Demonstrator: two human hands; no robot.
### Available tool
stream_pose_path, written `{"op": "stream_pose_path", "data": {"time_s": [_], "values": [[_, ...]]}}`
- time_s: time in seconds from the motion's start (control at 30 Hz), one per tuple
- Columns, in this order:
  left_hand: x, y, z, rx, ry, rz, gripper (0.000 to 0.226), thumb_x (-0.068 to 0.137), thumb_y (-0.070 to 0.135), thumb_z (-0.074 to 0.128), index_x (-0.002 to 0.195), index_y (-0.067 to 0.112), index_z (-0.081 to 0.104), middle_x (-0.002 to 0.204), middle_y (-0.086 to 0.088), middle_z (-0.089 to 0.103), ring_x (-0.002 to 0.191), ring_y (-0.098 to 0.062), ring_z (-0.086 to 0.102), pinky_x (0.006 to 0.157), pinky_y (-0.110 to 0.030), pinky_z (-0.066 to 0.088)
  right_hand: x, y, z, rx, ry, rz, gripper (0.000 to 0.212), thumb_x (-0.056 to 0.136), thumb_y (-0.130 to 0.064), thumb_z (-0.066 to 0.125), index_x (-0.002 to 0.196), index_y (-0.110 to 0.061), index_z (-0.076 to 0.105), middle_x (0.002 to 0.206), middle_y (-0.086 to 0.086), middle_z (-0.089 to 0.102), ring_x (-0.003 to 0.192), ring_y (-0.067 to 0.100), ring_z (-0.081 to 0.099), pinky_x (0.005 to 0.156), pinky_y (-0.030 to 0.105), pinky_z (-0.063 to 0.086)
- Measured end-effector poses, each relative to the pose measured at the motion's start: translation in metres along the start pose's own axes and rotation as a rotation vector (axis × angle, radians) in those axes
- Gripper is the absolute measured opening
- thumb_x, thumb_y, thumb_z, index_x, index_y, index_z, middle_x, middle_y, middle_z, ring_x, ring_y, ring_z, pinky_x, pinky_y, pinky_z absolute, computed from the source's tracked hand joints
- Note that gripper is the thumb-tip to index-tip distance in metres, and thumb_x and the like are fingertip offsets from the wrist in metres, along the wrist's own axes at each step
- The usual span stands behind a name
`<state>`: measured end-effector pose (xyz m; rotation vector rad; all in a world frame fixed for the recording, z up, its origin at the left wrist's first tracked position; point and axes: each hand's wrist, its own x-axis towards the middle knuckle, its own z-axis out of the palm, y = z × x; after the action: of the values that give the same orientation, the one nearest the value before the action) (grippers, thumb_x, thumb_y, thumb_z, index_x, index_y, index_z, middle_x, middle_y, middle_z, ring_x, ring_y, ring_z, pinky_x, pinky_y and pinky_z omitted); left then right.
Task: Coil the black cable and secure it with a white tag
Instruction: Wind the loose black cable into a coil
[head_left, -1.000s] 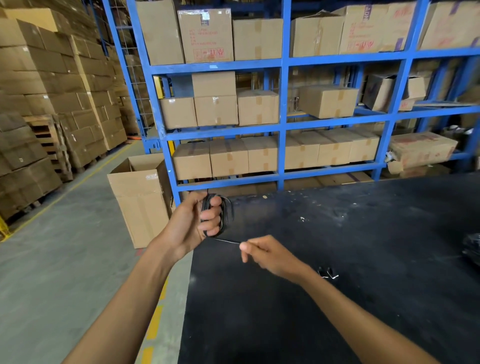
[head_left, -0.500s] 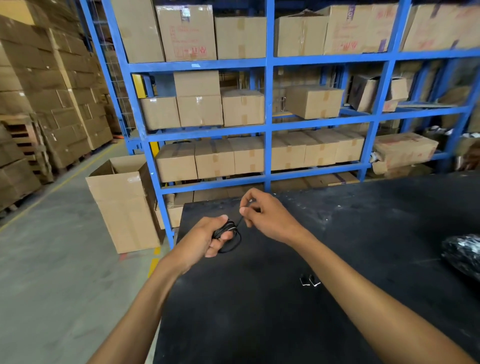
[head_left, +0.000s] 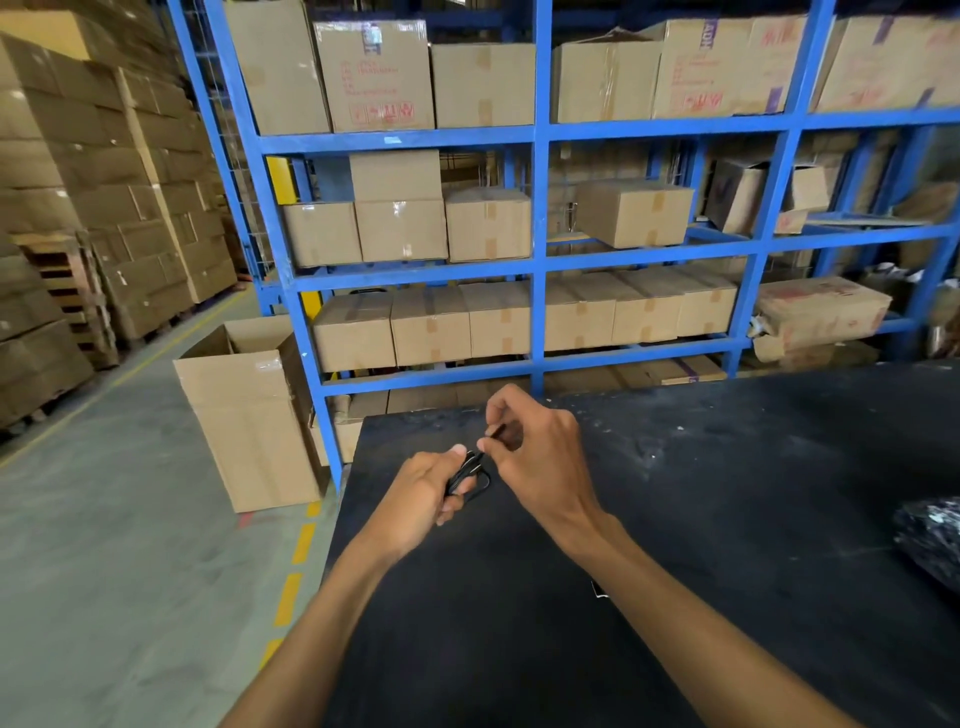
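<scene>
A person is standing at a black tabletop (head_left: 675, 519), both bare forearms reaching forward and meeting over its near-left corner. The left hand (head_left: 421, 493) is curling its fingers and thumb around a small coil of black cable (head_left: 470, 475), holding it just above the surface. The right hand (head_left: 540, 457) is arching over from the right, wrist raised, its thumb and forefinger pinching a short end of the same cable right beside the coil; the other fingers (head_left: 501, 402) are bending loosely above. The two hands are almost touching.

A small dark clip-like item (head_left: 599, 590) is lying on the tabletop beside the right forearm, and a crinkled black bundle (head_left: 932, 540) is sitting at the right edge.

Behind, blue shelving (head_left: 540, 208) is carrying rows of brown cartons (head_left: 488, 223). One upper carton (head_left: 376, 78) is bearing red printed lines and handling symbols, too blurred to read; another is showing purple letters that look like "ADN". An open cardboard box (head_left: 249, 415) is standing on the concrete floor to the left.
</scene>
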<state>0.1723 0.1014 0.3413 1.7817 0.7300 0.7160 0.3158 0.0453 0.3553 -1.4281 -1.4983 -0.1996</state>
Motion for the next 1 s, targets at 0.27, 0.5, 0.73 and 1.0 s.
{"op": "stream_pose_path", "data": {"time_s": [0.27, 0.5, 0.73, 1.0], "values": [[0.006, 0.003, -0.002, -0.022, 0.040, 0.045, 0.045, 0.102, 0.035, 0.030, 0.070, 0.011, 0.051, 0.053, 0.001, 0.039, 0.053, -0.014, 0.034, 0.054, -0.026, 0.031, -0.002, 0.000, 0.003, 0.294, 0.009, 0.011, 0.011, 0.079, -0.005, 0.080, 0.084, -0.005, 0.070, 0.075, 0.000, 0.076, 0.076, 0.004, 0.073, 0.069, 0.016, 0.057], [0.012, 0.002, 0.002, 0.053, 0.057, 0.084, 0.056, 0.102, 0.039, 0.028, 0.064, 0.004, 0.049, 0.062, -0.010, 0.049, 0.063, -0.020, 0.046, 0.076, -0.036, 0.040, -0.008, 0.011, 0.017, 0.192, 0.108, -0.052, 0.012, 0.069, -0.019, 0.088, 0.070, -0.016, 0.077, 0.073, -0.007, 0.072, 0.076, 0.008, 0.056, 0.065, 0.008, 0.040], [0.016, 0.012, 0.002, 0.000, 0.021, 0.064, 0.056, 0.101, 0.043, 0.030, 0.061, 0.013, 0.057, 0.066, -0.006, 0.056, 0.067, -0.009, 0.054, 0.078, -0.033, 0.036, -0.012, 0.019, 0.022, 0.027, 0.225, -0.208, 0.010, 0.069, -0.030, 0.084, 0.069, -0.027, 0.075, 0.084, -0.010, 0.069, 0.087, 0.018, 0.051, 0.073, 0.033, 0.042], [0.015, 0.021, 0.006, -0.002, 0.043, -0.012, 0.046, 0.100, 0.043, 0.031, 0.077, 0.017, 0.061, 0.059, 0.012, 0.055, 0.057, 0.001, 0.048, 0.066, -0.018, 0.038, -0.014, 0.019, 0.018, -0.030, 0.180, -0.120, 0.017, 0.073, -0.049, 0.071, 0.076, -0.033, 0.077, 0.093, -0.003, 0.057, 0.093, 0.014, 0.044, 0.072, 0.035, 0.040]]}}
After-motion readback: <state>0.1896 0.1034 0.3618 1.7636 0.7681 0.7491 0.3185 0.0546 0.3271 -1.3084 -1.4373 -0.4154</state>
